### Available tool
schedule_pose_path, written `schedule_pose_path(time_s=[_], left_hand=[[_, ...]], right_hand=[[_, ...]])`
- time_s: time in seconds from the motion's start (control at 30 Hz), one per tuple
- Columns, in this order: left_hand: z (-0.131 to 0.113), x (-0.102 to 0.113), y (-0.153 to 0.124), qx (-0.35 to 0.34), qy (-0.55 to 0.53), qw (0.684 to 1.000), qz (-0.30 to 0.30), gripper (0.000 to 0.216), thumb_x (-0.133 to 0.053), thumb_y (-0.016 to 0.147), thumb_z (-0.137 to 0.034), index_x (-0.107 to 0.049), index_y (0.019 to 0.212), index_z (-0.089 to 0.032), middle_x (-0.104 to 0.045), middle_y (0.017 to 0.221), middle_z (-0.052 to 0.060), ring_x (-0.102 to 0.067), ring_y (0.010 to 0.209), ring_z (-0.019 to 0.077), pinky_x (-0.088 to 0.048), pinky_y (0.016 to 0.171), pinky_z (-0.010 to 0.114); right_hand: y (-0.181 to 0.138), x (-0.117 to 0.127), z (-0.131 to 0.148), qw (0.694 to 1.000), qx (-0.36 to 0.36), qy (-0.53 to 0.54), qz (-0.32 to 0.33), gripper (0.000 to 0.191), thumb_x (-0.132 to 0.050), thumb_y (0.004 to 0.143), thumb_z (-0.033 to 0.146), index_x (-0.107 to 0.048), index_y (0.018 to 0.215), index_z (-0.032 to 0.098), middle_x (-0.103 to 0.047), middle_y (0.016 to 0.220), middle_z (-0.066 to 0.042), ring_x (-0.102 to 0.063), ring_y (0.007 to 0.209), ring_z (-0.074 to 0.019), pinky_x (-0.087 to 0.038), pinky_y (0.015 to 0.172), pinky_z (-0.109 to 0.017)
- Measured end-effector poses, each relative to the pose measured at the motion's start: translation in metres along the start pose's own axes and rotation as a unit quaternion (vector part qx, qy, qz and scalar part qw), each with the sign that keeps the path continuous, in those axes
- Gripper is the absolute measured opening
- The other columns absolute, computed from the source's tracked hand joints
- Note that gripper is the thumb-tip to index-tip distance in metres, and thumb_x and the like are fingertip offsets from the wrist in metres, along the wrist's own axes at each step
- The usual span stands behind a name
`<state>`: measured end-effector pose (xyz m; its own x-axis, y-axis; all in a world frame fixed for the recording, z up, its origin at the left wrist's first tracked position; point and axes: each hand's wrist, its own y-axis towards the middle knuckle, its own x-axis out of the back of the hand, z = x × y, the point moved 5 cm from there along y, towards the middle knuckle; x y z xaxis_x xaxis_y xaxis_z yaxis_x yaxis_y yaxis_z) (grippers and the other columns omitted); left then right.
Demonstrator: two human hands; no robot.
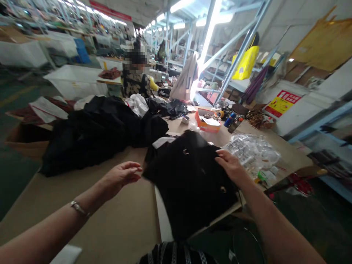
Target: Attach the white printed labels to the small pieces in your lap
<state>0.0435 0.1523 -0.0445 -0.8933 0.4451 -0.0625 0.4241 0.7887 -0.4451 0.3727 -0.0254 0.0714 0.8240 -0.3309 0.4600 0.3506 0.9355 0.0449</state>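
A black fabric piece (198, 179) spreads out in front of me, partly over the table's near edge, with small shiny metal rings on it. My right hand (232, 167) grips its upper right edge between thumb and fingers. Just off the piece's blurred left corner is my left hand (121, 178), its thumb and fingertips slightly apart with nothing visible between them. Beneath the far left part of the piece, more dark material with a pale patch (163, 142) shows.
A large heap of black fabric (101, 124) covers the table's left side. Clear plastic bags (251, 152) lie to the right, behind them an orange box (207, 121), a cup (185, 119) and blue bottles (230, 119). A person (136, 80) sits beyond the table. A metal frame (233, 55) rises at right.
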Motion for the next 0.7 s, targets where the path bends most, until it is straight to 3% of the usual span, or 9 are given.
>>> schedule_pose_path(time_s=[0.07,0.13,0.23,0.3,0.37,0.43,0.53,0.6,0.7], left_hand=[[0.022,0.011,0.003,0.048,-0.008,0.999,-0.002,0.027,-0.07,0.069,-0.025,-0.058,0.091,-0.014,-0.066,0.088,0.005,-0.062,0.065,0.0129,-0.052,0.066,0.028],[0.041,0.015,0.009,0.086,-0.013,0.996,-0.016,0.031,-0.074,0.061,-0.026,-0.058,0.086,-0.015,-0.067,0.084,0.004,-0.062,0.062,0.0123,-0.05,0.063,0.025],[0.061,0.011,0.019,0.119,-0.015,0.992,-0.037,0.033,-0.074,0.058,-0.029,-0.059,0.084,-0.015,-0.068,0.081,0.004,-0.062,0.06,0.0131,-0.049,0.061,0.026],[0.071,0.006,0.023,0.133,-0.019,0.99,-0.045,0.034,-0.074,0.057,-0.03,-0.059,0.082,-0.015,-0.067,0.08,0.005,-0.062,0.058,0.013,-0.049,0.06,0.026],[0.081,0.002,0.026,0.148,-0.026,0.987,-0.056,0.033,-0.074,0.055,-0.03,-0.059,0.081,-0.014,-0.067,0.078,0.005,-0.061,0.057,0.0125,-0.048,0.06,0.025],[0.091,0.0,0.027,0.161,-0.036,0.984,-0.071,0.033,-0.074,0.056,-0.03,-0.059,0.081,-0.015,-0.067,0.078,0.004,-0.061,0.056,0.0121,-0.048,0.059,0.025],[0.106,0.002,0.025,0.178,-0.053,0.978,-0.091,0.031,-0.072,0.059,-0.032,-0.059,0.082,-0.015,-0.067,0.081,0.005,-0.062,0.058,0.012,-0.048,0.06,0.025],[0.116,0.009,0.02,0.193,-0.069,0.972,-0.112,0.031,-0.072,0.061,-0.033,-0.059,0.082,-0.016,-0.067,0.084,0.005,-0.063,0.06,0.0121,-0.048,0.06,0.024],[0.128,0.027,0.011,0.209,-0.096,0.963,-0.143,0.033,-0.073,0.061,-0.035,-0.059,0.085,-0.017,-0.068,0.089,0.006,-0.064,0.063,0.0126,-0.049,0.062,0.024]], right_hand=[[-0.001,0.06,-0.037,0.994,-0.039,-0.083,-0.058,0.039,-0.053,0.079,0.047,-0.055,0.105,0.018,-0.062,0.079,-0.003,-0.058,0.068,-0.017,-0.046,0.061,-0.027],[0.003,0.11,-0.063,0.961,-0.033,-0.234,-0.147,0.049,-0.055,0.076,0.05,-0.054,0.112,0.016,-0.064,0.085,-0.007,-0.058,0.069,-0.0202,-0.047,0.063,-0.033],[0.026,0.124,-0.069,0.919,0.043,-0.321,-0.227,0.054,-0.054,0.076,0.05,-0.055,0.117,0.014,-0.06,0.107,-0.015,-0.058,0.085,-0.0252,-0.047,0.073,-0.039],[0.059,0.084,-0.064,0.953,0.048,-0.24,-0.177,0.044,-0.055,0.078,0.043,-0.058,0.112,0.015,-0.059,0.108,-0.013,-0.058,0.089,-0.0234,-0.047,0.079,-0.038],[0.102,0.008,-0.065,0.995,-0.027,-0.091,-0.037,0.029,-0.06,0.077,0.03,-0.063,0.103,0.016,-0.062,0.103,-0.008,-0.057,0.09,-0.0198,-0.044,0.087,-0.036],[0.141,-0.079,-0.066,0.995,-0.07,-0.042,0.048,0.021,-0.066,0.074,0.021,-0.066,0.095,0.017,-0.065,0.093,-0.003,-0.059,0.085,-0.0165,-0.045,0.087,-0.033],[0.182,-0.187,-0.09,0.984,-0.167,-0.001,0.065,0.023,-0.063,0.082,0.022,-0.06,0.103,0.013,-0.063,0.096,-0.004,-0.061,0.084,-0.0164,-0.05,0.079,-0.036],[0.196,-0.229,-0.113,0.973,-0.227,0.023,0.041,0.026,-0.057,0.088,0.028,-0.056,0.11,0.014,-0.059,0.106,-0.007,-0.06,0.091,-0.0181,-0.051,0.079,-0.038],[0.203,-0.254,-0.143,0.954,-0.291,0.067,0.004,0.029,-0.053,0.09,0.031,-0.053,0.114,0.016,-0.055,0.115,-0.008,-0.058,0.097,-0.0195,-0.051,0.081,-0.039]])
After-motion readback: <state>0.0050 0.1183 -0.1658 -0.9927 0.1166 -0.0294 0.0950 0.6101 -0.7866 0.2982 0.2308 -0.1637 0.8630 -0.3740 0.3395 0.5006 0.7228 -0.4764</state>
